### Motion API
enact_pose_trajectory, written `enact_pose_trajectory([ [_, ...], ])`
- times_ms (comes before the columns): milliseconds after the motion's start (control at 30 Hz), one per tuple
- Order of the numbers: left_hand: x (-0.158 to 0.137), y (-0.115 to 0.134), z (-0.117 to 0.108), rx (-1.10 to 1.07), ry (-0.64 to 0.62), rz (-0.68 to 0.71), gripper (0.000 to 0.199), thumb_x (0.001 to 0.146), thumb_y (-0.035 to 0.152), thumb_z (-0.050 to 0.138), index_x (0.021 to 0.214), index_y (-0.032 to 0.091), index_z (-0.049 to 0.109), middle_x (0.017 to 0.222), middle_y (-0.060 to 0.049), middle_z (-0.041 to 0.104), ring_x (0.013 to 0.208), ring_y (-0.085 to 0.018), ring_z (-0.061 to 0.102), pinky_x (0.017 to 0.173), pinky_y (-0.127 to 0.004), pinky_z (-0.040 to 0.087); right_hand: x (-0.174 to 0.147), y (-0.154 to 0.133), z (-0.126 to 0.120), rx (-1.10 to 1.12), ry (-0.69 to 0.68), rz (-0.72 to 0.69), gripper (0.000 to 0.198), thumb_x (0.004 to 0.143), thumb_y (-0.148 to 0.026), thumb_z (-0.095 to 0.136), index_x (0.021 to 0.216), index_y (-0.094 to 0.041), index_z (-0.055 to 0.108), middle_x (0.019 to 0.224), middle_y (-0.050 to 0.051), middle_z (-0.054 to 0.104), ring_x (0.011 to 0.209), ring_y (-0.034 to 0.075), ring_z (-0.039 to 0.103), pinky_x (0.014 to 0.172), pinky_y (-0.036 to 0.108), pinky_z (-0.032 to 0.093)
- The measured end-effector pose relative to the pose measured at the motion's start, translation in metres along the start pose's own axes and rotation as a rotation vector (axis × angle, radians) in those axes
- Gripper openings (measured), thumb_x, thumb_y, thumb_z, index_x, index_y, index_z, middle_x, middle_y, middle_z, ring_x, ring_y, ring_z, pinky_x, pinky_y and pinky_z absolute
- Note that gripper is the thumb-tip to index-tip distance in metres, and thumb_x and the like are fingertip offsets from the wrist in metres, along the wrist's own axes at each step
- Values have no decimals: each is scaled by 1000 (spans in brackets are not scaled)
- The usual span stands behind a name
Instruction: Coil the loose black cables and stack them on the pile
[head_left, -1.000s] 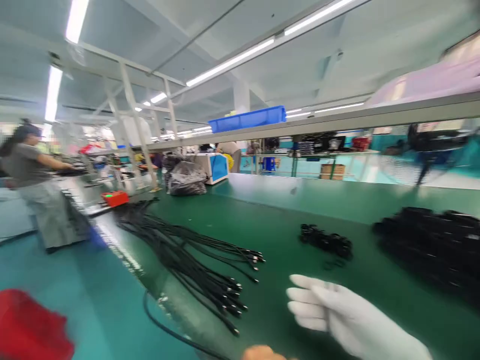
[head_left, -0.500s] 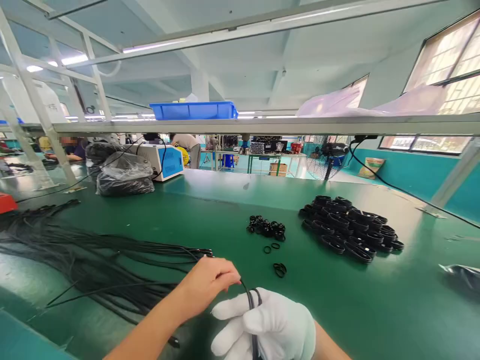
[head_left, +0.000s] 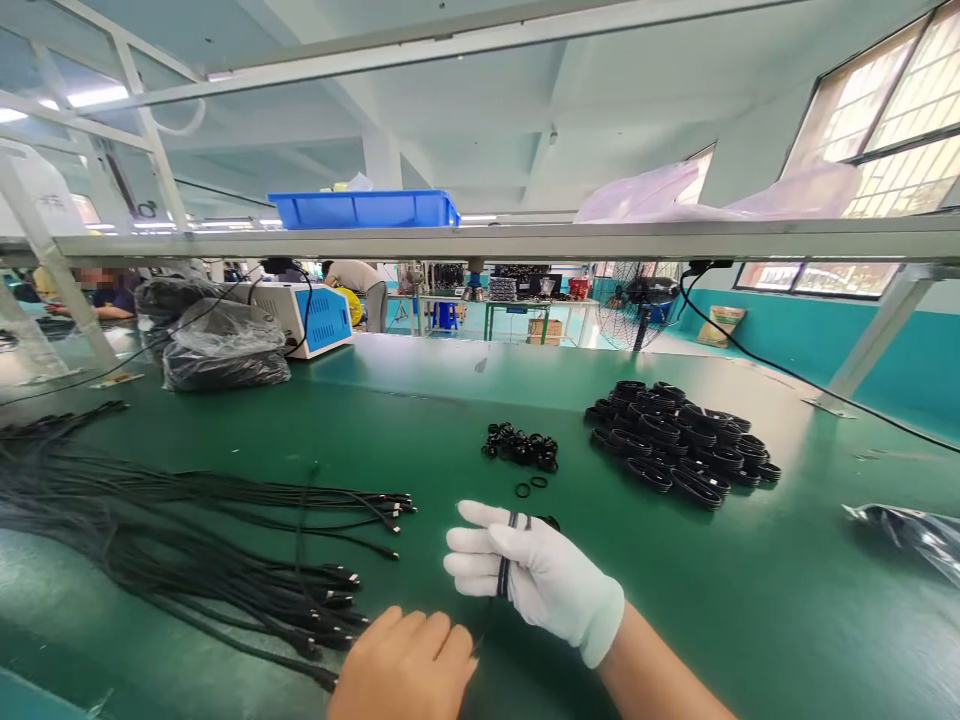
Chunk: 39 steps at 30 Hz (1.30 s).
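My right hand (head_left: pixel 551 580), in a white glove, has a black cable (head_left: pixel 504 576) looped round its fingers, with the thumb lying over the loop. Below and to the left, my bare left hand (head_left: pixel 409 660) is closed, back of the hand up, on the dark blurred cable that runs toward the glove. Left of my hands lies a spread of long black cables (head_left: pixel 202 490), their small metal plug ends pointing right. Beyond the glove are a heap of small black rings (head_left: pixel 521 446) and two loose rings (head_left: pixel 531 486). Another small black piece shows partly behind the glove.
Coiled black cables (head_left: pixel 682 440) form a pile at right on the green table (head_left: pixel 420 420). A plastic bag (head_left: pixel 911 535) lies at the right edge. Bagged goods (head_left: pixel 225 345) and a blue-and-white machine (head_left: pixel 307 315) stand back left. A shelf beam (head_left: pixel 510 243) crosses above; people work beyond.
My left hand has moved down and toward me, drawing the cable round the gloved fingers. The glove has risen and its fingers point left. The view has shifted slightly right.
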<state>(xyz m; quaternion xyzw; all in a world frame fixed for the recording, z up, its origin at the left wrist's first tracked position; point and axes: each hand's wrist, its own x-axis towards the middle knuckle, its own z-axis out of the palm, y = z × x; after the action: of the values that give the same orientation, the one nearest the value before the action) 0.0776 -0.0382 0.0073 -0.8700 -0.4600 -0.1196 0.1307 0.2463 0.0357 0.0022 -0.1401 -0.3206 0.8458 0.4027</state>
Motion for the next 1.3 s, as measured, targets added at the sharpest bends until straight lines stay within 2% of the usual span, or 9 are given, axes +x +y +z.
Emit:
enact_pose_trajectory([
  [167, 43, -30, -41, -453, -151, -118, 8, 71, 25, 67, 69, 21, 61, 65, 5, 61, 61, -13, 53, 57, -23, 33, -9, 22, -1, -61, -305, 315, 52, 68, -34, 72, 110, -6, 57, 96, 17, 66, 85, 27, 65, 79, 46, 43],
  [267, 57, -45, -35, -917, -321, -208, 13, 65, 26, 72, 68, 18, 62, 61, 6, 59, 58, -10, 51, 52, -18, 34, -13, 31, -3, -11, -396, 380, 54, 69, -30, 69, 115, -5, 55, 99, 19, 67, 91, 30, 64, 83, 48, 42],
  [333, 57, -49, -17, -1053, -301, -230, 10, 71, 26, 65, 68, 16, 64, 63, 4, 60, 60, -10, 52, 53, -17, 36, -14, 33, -3, 14, -381, 352, 50, 69, -26, 67, 113, -4, 57, 96, 18, 68, 89, 28, 64, 82, 45, 42],
  [600, 22, -58, 29, -433, -106, -150, 29, 91, 22, 36, 89, 21, 64, 79, -1, 65, 71, -16, 57, 66, -26, 39, -6, -3, 17, 215, -238, 29, 40, 60, -26, 78, 95, -16, 61, 64, -5, 42, 61, 9, 44, 60, 25, 30],
  [867, 13, -4, 17, -77, 61, -14, 28, 85, 9, 37, 71, 21, 59, 65, 0, 60, 56, -17, 55, 58, -30, 31, 0, -1, 3, -42, 106, -57, 47, 68, -31, 74, 107, -15, 55, 88, 6, 61, 82, 18, 58, 78, 36, 39],
  [967, 26, -10, -2, -137, -8, -32, 14, 79, 14, 53, 68, 20, 58, 67, 2, 61, 61, -17, 55, 61, -29, 31, -1, 11, 3, -168, 74, 65, 42, 66, -27, 75, 101, -10, 60, 80, 6, 65, 73, 16, 60, 72, 32, 42],
  [1100, 42, -44, -26, -552, -207, -157, 12, 67, 28, 70, 70, 20, 61, 64, 5, 58, 62, -13, 51, 57, -23, 32, -8, 23, 6, -124, -216, 329, 42, 68, -30, 72, 100, -5, 62, 82, 14, 66, 71, 21, 63, 71, 37, 44],
  [1200, 48, -61, -23, -1006, -352, -283, 17, 60, 28, 73, 67, 18, 61, 59, 6, 56, 55, -9, 47, 49, -18, 32, -13, 31, 5, -24, -303, 391, 47, 68, -27, 71, 107, -5, 59, 91, 17, 67, 82, 25, 64, 80, 44, 42],
  [1300, 49, -61, -7, -1113, -353, -321, 16, 62, 28, 69, 67, 15, 61, 59, 5, 58, 55, -9, 49, 50, -17, 35, -13, 37, 4, -11, -276, 383, 42, 70, -26, 68, 105, -4, 60, 90, 16, 67, 84, 24, 63, 82, 42, 40],
])
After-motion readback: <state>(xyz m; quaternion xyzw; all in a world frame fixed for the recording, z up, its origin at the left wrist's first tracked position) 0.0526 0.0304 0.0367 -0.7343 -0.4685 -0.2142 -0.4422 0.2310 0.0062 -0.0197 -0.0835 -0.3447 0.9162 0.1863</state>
